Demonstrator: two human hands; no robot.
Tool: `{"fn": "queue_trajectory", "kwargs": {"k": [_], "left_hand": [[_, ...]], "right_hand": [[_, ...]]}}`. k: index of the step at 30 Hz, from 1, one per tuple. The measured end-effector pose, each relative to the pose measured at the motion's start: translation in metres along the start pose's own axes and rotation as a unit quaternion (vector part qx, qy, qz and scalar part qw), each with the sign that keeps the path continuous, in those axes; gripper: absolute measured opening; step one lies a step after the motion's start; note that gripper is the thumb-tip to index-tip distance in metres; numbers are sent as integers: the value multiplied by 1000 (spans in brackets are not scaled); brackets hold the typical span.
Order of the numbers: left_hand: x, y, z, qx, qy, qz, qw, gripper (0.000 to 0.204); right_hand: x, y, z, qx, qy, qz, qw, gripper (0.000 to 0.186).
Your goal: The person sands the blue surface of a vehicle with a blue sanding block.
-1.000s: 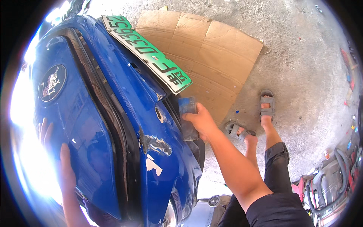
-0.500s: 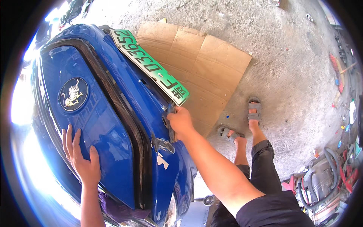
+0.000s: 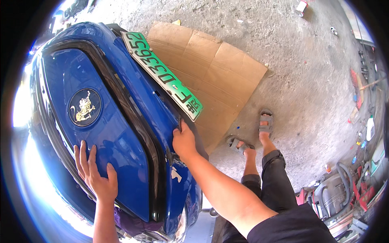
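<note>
Glossy blue plastic car bumper panel [image 3: 121, 133] stands on edge ahead of both hands, long axis upper left to lower right. Left hand [image 3: 97, 176] lies flat, fingers spread on its face; right hand [image 3: 184, 141] — nearer the green licence plate [image 3: 162, 75] — grips the right edge.

Harsh sunlight blows out to white glare left of the blue bumper [image 3: 109, 121] I'm holding; fisheye edges bend and darken.
</note>
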State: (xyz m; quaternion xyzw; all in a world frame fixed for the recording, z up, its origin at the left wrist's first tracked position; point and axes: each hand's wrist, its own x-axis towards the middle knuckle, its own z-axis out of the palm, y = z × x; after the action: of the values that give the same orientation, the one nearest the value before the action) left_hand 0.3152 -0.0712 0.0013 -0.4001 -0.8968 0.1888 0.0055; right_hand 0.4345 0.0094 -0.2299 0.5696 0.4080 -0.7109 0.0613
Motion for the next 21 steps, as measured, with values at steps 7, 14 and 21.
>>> {"fn": "queue_trajectory", "kwargs": {"k": [7,14,21], "left_hand": [[1,-3,1,10,4,-2,1000,52],[0,1,1,6,-1,-4,1000,51],[-1,-1,1,13,-4,7,1000,48]], "right_hand": [[6,-7,4,-27,-1,10,1000,37],[12,-1,4,8,14,25,1000,33],[15,-8,-1,39,-10,52,998,38]]}}
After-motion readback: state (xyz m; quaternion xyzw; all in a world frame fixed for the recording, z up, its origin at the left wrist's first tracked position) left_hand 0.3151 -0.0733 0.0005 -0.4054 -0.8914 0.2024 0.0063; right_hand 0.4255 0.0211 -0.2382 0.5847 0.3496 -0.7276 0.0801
